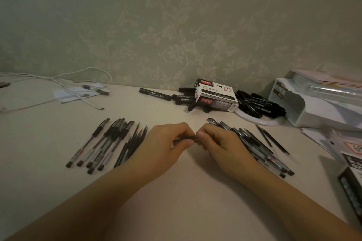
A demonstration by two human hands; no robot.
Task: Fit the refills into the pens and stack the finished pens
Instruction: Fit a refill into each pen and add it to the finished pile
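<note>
We see a dim, warm-toned scene with a greenish-grey cast over the wallpaper (176, 15) in the upper half of the frame. The light is soft and even, with no glare anywhere; it seems to fall from above and behind us, leaving only faint shadows on the table (176, 191) beneath the left hand (166, 141) and the right hand (217, 141) at centre. The corners darken noticeably, most at upper left. Wide-angle distortion bows the table's far edge and stretches both forearms toward the lower corners. Detail is soft throughout, and the box (350, 184) at the right edge is smeared.
</note>
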